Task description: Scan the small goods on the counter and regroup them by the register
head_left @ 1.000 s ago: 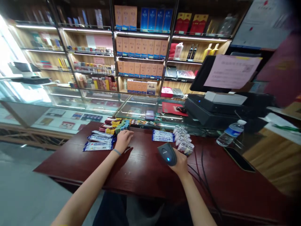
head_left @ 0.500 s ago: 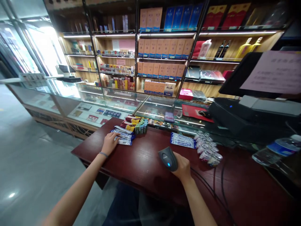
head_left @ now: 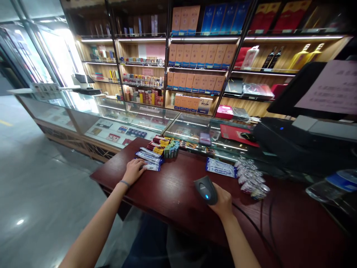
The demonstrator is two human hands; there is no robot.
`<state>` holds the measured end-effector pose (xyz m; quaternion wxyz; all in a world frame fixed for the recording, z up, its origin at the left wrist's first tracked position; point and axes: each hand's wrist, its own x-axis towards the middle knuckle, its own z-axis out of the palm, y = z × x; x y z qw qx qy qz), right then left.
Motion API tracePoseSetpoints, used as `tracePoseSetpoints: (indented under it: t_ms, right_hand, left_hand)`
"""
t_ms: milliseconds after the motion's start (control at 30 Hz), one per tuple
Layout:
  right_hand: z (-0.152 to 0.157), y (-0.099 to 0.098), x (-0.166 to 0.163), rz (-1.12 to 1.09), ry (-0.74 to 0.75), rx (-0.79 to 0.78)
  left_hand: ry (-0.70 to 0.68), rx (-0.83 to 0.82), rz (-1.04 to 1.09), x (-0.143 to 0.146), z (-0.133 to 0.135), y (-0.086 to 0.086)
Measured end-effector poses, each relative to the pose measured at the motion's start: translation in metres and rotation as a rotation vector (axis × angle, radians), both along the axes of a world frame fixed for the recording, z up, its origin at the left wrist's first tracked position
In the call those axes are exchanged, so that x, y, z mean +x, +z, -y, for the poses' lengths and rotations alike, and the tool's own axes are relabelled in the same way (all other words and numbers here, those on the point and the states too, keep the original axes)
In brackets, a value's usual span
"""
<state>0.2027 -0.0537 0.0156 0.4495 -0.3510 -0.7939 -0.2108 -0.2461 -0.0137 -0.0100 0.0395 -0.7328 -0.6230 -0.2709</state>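
Observation:
My left hand (head_left: 134, 172) rests at the table's left side, its thumb and fingers closed over the left end of the nearest blue-and-white snack packet (head_left: 153, 167). Several similar packets lie just behind it. My right hand (head_left: 223, 201) is wrapped round the handle of a dark barcode scanner (head_left: 206, 190) with a lit blue light, held above the table. To the scanner's right lie a row of blue-and-white packets (head_left: 221, 167) and a cluster of small clear-wrapped items (head_left: 251, 178). Green cylindrical items (head_left: 171, 149) stand beside red and yellow packets (head_left: 159, 144) at the back.
The dark red table (head_left: 170, 193) meets a glass display counter (head_left: 189, 126). A monitor (head_left: 290, 87) and a water bottle (head_left: 334, 186) stand at the right. The scanner's cable (head_left: 253, 223) trails over the table. Shelves of boxed goods (head_left: 200, 56) line the wall.
The whole view has shifted slightly. My left hand's fingers have drawn back a little to the nearest packet's end. My right hand still holds the scanner in much the same place.

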Motion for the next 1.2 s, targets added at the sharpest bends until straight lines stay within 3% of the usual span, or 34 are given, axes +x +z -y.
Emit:
tracePoseSetpoints:
  t_ms: [200,433,700,867,1000,1200]
  right_hand:
    - [0.000,-0.003,0.003,-0.009,-0.003,-0.017]
    - [-0.001,-0.007,0.005,-0.029,-0.025,-0.045]
    - [-0.001,-0.006,0.010,-0.039,-0.092,-0.038]
    - [0.000,-0.008,0.017,-0.055,-0.113,-0.109]
    - [0.002,-0.008,0.019,-0.051,-0.113,-0.174]
    - [0.002,-0.004,0.018,-0.048,-0.042,-0.198]
  left_hand:
    - [-0.048,-0.047,0.007,0.006,0.006,0.006]
    - [-0.123,0.050,0.160,0.018,0.002,0.011]
    - [-0.284,-0.046,0.362,0.100,-0.031,0.032]
    - [-0.292,-0.077,0.381,0.149,-0.055,0.038]
    - [-0.299,-0.091,0.370,0.169,-0.068,0.040]
    - [-0.326,-0.101,0.372,0.176,-0.079,0.040]
